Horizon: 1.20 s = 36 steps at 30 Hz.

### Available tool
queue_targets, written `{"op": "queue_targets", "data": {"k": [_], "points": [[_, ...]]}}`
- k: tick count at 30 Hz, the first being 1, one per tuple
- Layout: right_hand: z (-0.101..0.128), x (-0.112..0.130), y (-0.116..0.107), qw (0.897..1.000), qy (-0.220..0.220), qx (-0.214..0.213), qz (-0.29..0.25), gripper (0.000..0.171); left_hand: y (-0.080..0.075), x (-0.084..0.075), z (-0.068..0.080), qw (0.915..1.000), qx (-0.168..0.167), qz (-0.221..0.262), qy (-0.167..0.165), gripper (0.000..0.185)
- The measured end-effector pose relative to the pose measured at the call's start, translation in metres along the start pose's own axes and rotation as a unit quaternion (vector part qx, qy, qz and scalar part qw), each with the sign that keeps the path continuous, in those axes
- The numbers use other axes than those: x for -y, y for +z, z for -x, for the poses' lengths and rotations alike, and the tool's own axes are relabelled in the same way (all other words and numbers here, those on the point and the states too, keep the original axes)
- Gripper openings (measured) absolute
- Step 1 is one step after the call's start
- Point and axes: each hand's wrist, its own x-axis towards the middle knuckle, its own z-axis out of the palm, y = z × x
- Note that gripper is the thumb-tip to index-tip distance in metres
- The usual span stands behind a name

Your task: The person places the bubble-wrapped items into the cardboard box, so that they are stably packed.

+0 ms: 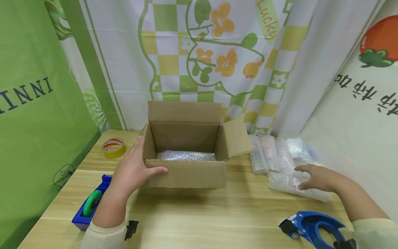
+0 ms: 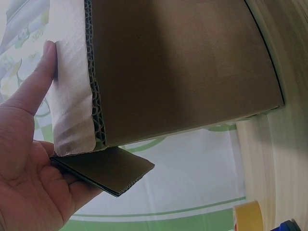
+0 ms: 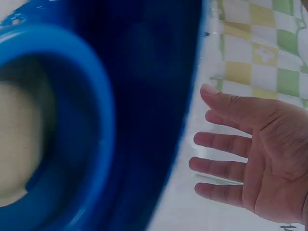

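Note:
An open cardboard box [image 1: 186, 174] stands mid-table with a bubble-wrapped item [image 1: 186, 155] lying inside. My left hand [image 1: 136, 166] lies against the box's front-left corner, thumb across the front wall and fingers straight along the left side. In the left wrist view the palm [image 2: 29, 163] backs the side flap [image 2: 110, 168], and the thumb rests on the taped edge of the box [image 2: 183, 72]. My right hand [image 1: 314, 176] rests flat, fingers spread, on bubble-wrapped packets [image 1: 280, 159] at the right. The right wrist view shows that hand [image 3: 240, 159] with straight fingers.
A yellow tape roll [image 1: 114, 147] sits at the back left. A blue dispenser with a green wheel [image 1: 90, 205] lies at the left front. A blue tape gun [image 1: 311, 228] lies near the front right edge, filling much of the right wrist view [image 3: 96, 120]. Curtains close off the back.

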Motion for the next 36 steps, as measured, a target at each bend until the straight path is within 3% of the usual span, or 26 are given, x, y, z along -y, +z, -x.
{"op": "queue_targets", "data": {"k": [8, 17, 29, 36], "points": [[-0.005, -0.011, 0.017, 0.999, 0.014, 0.03, -0.001, 0.072, 0.001, 0.001, -0.001, 1.0, 0.001, 0.0, 0.0, 0.138], [-0.006, -0.012, 0.026, 1.0, 0.002, 0.001, 0.027, 0.057, 0.002, 0.001, -0.002, 1.0, -0.002, -0.003, 0.007, 0.137], [0.009, 0.005, -0.013, 1.0, 0.0, -0.006, 0.026, 0.061, 0.0, 0.001, 0.0, 1.0, -0.002, -0.002, 0.003, 0.137], [0.01, 0.022, -0.036, 0.995, -0.027, -0.088, 0.024, 0.066, 0.001, 0.001, 0.0, 1.0, -0.002, -0.001, 0.002, 0.137]]}}
